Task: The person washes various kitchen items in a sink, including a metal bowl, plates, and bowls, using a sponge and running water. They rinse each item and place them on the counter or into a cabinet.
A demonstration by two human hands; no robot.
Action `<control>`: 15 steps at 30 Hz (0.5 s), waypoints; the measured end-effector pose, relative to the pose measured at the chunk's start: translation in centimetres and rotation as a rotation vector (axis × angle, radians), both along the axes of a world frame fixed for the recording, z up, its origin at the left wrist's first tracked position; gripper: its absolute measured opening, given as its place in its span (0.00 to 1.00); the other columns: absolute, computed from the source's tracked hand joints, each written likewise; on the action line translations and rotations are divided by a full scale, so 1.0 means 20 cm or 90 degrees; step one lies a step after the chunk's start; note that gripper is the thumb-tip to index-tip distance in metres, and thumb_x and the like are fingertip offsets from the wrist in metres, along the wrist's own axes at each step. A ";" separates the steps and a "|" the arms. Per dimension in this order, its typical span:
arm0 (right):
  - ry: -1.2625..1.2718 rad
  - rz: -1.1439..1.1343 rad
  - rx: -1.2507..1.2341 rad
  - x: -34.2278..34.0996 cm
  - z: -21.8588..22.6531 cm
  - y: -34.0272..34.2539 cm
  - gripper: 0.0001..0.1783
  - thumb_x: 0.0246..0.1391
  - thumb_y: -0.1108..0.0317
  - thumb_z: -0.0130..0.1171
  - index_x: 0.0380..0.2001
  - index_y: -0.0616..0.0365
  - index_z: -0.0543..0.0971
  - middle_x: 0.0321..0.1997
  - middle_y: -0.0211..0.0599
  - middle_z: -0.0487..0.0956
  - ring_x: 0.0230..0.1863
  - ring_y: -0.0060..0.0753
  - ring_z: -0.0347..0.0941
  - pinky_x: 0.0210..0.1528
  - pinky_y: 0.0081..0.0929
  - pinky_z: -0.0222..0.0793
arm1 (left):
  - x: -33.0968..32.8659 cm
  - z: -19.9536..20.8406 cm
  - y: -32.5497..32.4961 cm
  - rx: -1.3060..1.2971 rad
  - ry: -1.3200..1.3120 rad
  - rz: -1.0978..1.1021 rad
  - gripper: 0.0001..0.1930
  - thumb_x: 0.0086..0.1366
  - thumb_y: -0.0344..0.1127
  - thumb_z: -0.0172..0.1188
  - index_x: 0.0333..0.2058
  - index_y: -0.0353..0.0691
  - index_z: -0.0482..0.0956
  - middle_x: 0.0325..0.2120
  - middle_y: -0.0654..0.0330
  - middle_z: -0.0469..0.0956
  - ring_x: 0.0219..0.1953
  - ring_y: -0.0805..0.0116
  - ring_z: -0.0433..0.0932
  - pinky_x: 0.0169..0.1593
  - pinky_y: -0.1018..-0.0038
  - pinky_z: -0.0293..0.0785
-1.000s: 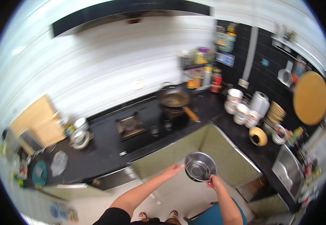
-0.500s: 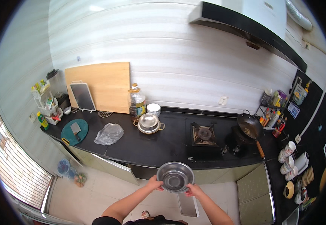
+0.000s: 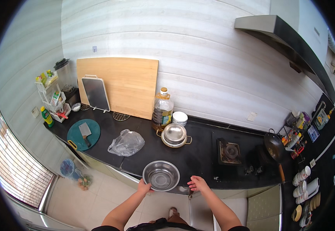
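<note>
Left hand [image 3: 144,186] grasping a wide, round, silver-coloured metal basin [image 3: 161,175] at the lower left of its rim; some of the fingers hidden by the basin's wall. Right hand [image 3: 199,183] released, fingers loosely extended toward the basin, near its right side but apart from it. Basin is mouth up, in front of the body, overlapping the front edge of the glossy black tabletop [image 3: 198,156] in this view; cannot tell whether its underside rests there. Behind it and to the left, a crumpled clear plastic bag [image 3: 126,142] lies on the tabletop. Farther left, a round dark-green cutting board [image 3: 73,133] with a yellow handle loop, bearing a broad-bladed cleaver [image 3: 85,131] with a dark handle. Behind the basin, slightly right: a shallow two-handled metal pot [image 3: 173,144] with a smaller shiny metal bowl [image 3: 175,132] on top. Close behind that, a large clear plastic bottle [image 3: 162,111] with a yellowish cap, and a stack of white round dishes [image 3: 180,117]. A big pale rectangular wooden board [image 3: 125,82] leans on the wall; a smaller grey board with a light rim [image 3: 96,93] stands upright before its left part. Right of the right hand, a square-framed gas burner [image 3: 229,152]; beyond it, a dark round wok [image 3: 274,146], its brown wooden handle pointing toward the front edge.
</note>
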State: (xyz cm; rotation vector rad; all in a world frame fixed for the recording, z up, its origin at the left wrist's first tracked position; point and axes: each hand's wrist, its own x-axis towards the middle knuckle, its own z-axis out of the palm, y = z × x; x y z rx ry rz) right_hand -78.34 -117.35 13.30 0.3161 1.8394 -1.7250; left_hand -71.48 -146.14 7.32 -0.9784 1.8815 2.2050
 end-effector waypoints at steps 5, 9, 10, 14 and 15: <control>0.032 0.040 -0.005 -0.49 0.01 -0.11 0.23 0.53 0.58 0.50 0.50 0.56 0.63 0.33 0.36 0.76 0.28 0.25 0.72 0.28 0.24 0.71 | -0.16 -0.03 -0.08 -0.027 0.026 0.008 0.21 0.47 0.19 0.53 0.42 0.35 0.61 0.35 0.50 0.69 0.30 0.56 0.76 0.26 0.65 0.79; 0.021 0.034 -0.036 -0.89 -0.06 -0.27 0.21 0.51 0.57 0.51 0.46 0.56 0.65 0.33 0.35 0.76 0.28 0.25 0.71 0.27 0.25 0.71 | -0.22 -0.13 -0.16 -0.071 0.031 0.036 0.24 0.46 0.19 0.54 0.45 0.33 0.61 0.33 0.50 0.72 0.28 0.58 0.77 0.23 0.69 0.79; 0.027 0.035 -0.014 -0.99 -0.08 -0.30 0.21 0.50 0.56 0.52 0.45 0.56 0.66 0.33 0.34 0.75 0.27 0.25 0.71 0.27 0.25 0.71 | -0.24 -0.16 -0.17 -0.071 0.047 0.049 0.24 0.46 0.19 0.54 0.45 0.33 0.61 0.33 0.51 0.72 0.29 0.58 0.76 0.24 0.69 0.78; 0.070 -0.030 0.114 -1.34 -0.32 -0.36 0.21 0.46 0.52 0.56 0.38 0.55 0.69 0.33 0.31 0.73 0.26 0.23 0.69 0.24 0.25 0.70 | -0.32 -0.16 -0.16 -0.044 0.040 0.075 0.24 0.46 0.20 0.55 0.46 0.35 0.62 0.34 0.52 0.72 0.32 0.59 0.76 0.25 0.68 0.78; 0.070 -0.030 0.134 -1.41 -0.36 -0.39 0.20 0.46 0.53 0.56 0.35 0.57 0.71 0.31 0.32 0.74 0.25 0.24 0.70 0.23 0.25 0.70 | -0.34 -0.16 -0.16 -0.044 0.035 0.080 0.24 0.46 0.20 0.55 0.46 0.35 0.62 0.34 0.53 0.72 0.32 0.60 0.76 0.25 0.69 0.78</control>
